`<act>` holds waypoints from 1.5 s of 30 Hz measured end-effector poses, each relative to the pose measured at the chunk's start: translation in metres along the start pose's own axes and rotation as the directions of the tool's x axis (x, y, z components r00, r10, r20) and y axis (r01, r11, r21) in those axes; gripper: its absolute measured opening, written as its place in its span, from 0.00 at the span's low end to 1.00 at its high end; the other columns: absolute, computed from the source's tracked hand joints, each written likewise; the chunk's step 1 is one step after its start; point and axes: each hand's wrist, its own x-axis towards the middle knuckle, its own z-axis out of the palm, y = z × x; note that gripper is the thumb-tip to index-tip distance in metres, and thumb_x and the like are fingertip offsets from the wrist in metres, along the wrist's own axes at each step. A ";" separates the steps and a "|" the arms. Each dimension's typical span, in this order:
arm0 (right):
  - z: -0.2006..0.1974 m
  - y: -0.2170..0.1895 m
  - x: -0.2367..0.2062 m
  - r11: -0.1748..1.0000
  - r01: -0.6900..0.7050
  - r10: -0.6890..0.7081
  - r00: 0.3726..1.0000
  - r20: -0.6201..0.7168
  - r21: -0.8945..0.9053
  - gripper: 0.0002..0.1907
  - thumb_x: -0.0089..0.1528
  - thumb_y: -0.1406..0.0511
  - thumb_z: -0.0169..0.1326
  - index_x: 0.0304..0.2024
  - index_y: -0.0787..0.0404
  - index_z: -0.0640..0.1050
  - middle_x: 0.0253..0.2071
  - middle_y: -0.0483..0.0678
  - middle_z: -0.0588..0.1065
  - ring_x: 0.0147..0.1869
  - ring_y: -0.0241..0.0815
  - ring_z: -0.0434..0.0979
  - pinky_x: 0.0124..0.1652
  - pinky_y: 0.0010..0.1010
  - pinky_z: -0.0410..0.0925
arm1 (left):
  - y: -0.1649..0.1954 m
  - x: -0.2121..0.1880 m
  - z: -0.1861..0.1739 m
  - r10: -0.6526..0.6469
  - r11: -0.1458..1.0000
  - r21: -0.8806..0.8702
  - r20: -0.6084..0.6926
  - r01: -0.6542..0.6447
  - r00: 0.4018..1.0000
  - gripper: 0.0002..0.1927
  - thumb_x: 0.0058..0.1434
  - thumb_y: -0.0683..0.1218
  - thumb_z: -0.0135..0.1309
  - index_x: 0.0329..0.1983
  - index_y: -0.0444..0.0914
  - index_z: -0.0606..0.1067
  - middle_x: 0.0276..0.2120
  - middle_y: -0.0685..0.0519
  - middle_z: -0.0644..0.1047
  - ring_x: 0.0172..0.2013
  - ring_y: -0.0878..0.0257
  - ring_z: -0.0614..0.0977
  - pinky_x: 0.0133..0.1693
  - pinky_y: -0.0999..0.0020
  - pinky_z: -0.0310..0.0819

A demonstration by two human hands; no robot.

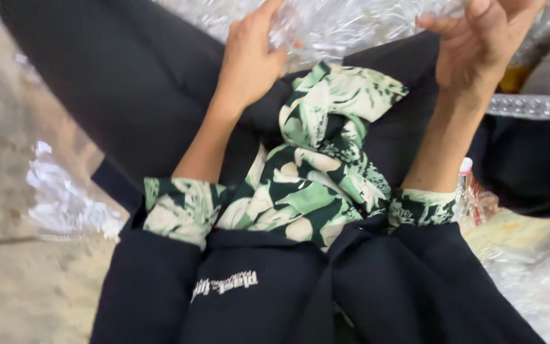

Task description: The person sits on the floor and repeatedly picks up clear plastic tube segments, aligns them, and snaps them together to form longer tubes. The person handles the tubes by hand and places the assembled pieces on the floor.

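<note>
Clear plastic wrap (pixel 345 22) is gripped above the lap by both closed hands, left (pixel 249 60) and right (pixel 479 41).

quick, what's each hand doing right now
Left hand: closed on the clear plastic wrap, fingers curled into it.
Right hand: gripping the same clear plastic wrap at its upper edge, fingers bent.

Soft, even daylight falls on my lap; shadows are faint. The clear plastic (pixel 351 22) I hold up glares white, nearly blown out, and more glare shows on the plastic by the floor (pixel 7 280). My black clothes swallow detail. My right hand (pixel 479 41) is slightly blurred; the edges look soft.
</note>
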 end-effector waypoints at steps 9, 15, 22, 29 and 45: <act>0.009 0.020 -0.012 0.999 0.042 -0.039 0.995 -0.087 0.033 0.36 0.65 0.72 0.64 0.68 0.61 0.57 0.55 0.54 0.68 0.39 0.41 0.75 0.43 0.44 0.79 | 0.021 -0.002 0.005 -0.088 0.970 0.242 0.228 0.031 0.970 0.28 0.50 0.34 0.55 0.57 0.34 0.73 0.33 0.37 0.78 0.34 0.40 0.82 0.38 0.50 0.73; 0.023 0.003 -0.030 0.992 -0.003 0.017 0.994 -0.111 0.125 0.53 0.60 0.73 0.64 0.73 0.54 0.40 0.58 0.59 0.68 0.50 0.49 0.81 0.43 0.38 0.79 | 0.035 -0.003 0.010 -0.183 0.976 0.172 0.338 0.130 0.923 0.26 0.49 0.32 0.53 0.54 0.34 0.74 0.33 0.42 0.81 0.30 0.53 0.86 0.35 0.60 0.77; 0.016 -0.012 -0.052 0.988 -0.005 0.029 0.988 -0.151 0.155 0.63 0.60 0.73 0.66 0.73 0.51 0.28 0.61 0.63 0.69 0.58 0.55 0.81 0.49 0.42 0.80 | 0.043 -0.001 0.020 -0.355 0.921 0.057 0.531 0.386 0.769 0.21 0.51 0.29 0.49 0.49 0.32 0.75 0.36 0.53 0.84 0.23 0.68 0.81 0.25 0.70 0.74; 0.004 -0.009 -0.080 0.993 0.108 -0.114 0.987 -0.109 -0.054 0.56 0.63 0.73 0.65 0.72 0.48 0.35 0.63 0.59 0.69 0.62 0.51 0.77 0.55 0.42 0.78 | 0.060 0.001 0.029 -0.412 0.882 0.085 0.617 0.464 0.670 0.19 0.58 0.32 0.54 0.53 0.33 0.73 0.36 0.54 0.84 0.22 0.71 0.77 0.23 0.73 0.72; -0.109 -0.041 -0.191 0.167 -0.101 -0.319 0.936 -0.151 -0.981 0.32 0.54 0.78 0.67 0.61 0.59 0.78 0.63 0.56 0.70 0.66 0.56 0.73 0.60 0.41 0.71 | 0.154 -0.001 0.149 0.290 0.956 -0.240 0.709 -0.167 0.643 0.41 0.64 0.48 0.69 0.74 0.49 0.59 0.70 0.48 0.67 0.63 0.55 0.79 0.60 0.62 0.79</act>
